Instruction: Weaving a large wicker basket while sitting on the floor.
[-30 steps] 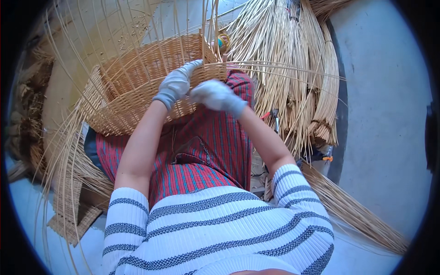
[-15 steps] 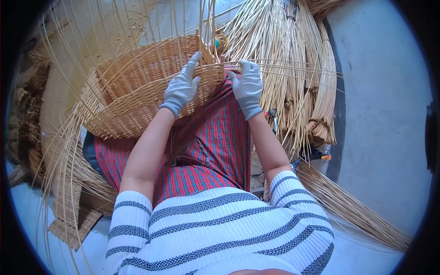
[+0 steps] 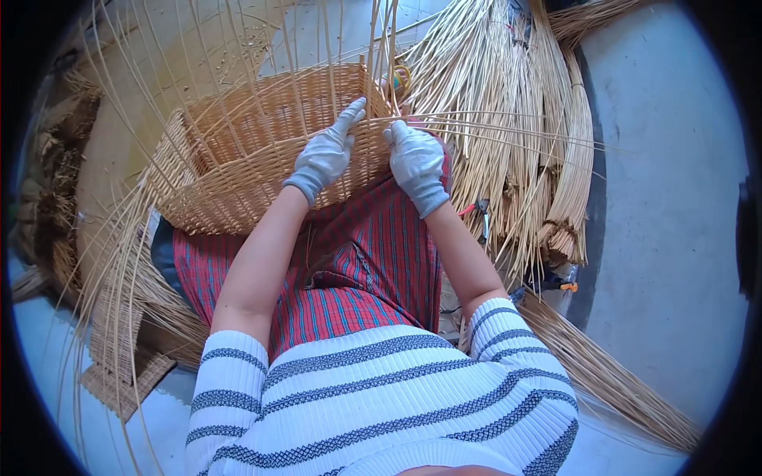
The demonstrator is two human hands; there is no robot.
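A half-woven rectangular wicker basket point(image 3: 254, 186) lies tilted across my lap, its tall uncut stakes point(image 3: 294, 40) rising from the rim. My gloved left hand point(image 3: 324, 159) grips the near wall close to the right end, index finger and thumb up along the rim. At the right corner, my gloved right hand point(image 3: 417, 165) is closed on thin wicker strands point(image 3: 508, 125), which trail off to the right from the basket. Its fingertips nearly touch the corner weave, and the glove hides the exact grip.
Large bundles of pale wicker rods point(image 3: 484, 87) lie on the floor to the right, with another bundle point(image 3: 611, 373) at lower right. Pliers-like tools point(image 3: 482, 210) rest beside them. Long loose rods point(image 3: 119, 278) hang off the basket's left end above a woven mat piece point(image 3: 127, 381).
My right hand has moved left against the basket's corner, its fingers closing in on the strands. The left hand keeps its place on the wall. The whole view has shifted slightly.
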